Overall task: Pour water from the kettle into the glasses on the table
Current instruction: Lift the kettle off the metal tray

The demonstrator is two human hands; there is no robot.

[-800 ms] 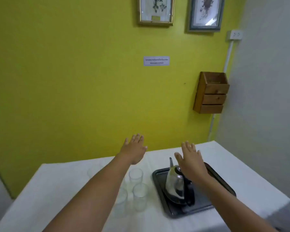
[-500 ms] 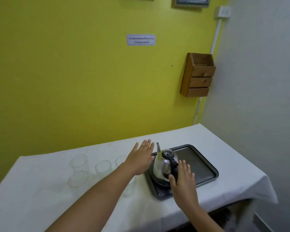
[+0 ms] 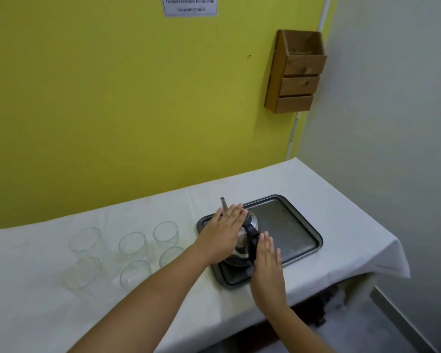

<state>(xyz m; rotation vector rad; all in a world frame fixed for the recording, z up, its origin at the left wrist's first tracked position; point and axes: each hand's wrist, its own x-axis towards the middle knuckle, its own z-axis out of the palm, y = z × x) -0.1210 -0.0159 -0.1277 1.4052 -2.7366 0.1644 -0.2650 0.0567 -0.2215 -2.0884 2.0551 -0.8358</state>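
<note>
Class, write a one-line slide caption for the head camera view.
Both hands, left and right, flank a steel kettle on a dark tray, six empty glasses waiting alongside.

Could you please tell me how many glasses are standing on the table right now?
6, in two rows left of the tray: back-left glass, back-middle glass, back-right glass, front-left glass, front-middle glass, and front-right glass, partly hidden by the left arm.
</note>
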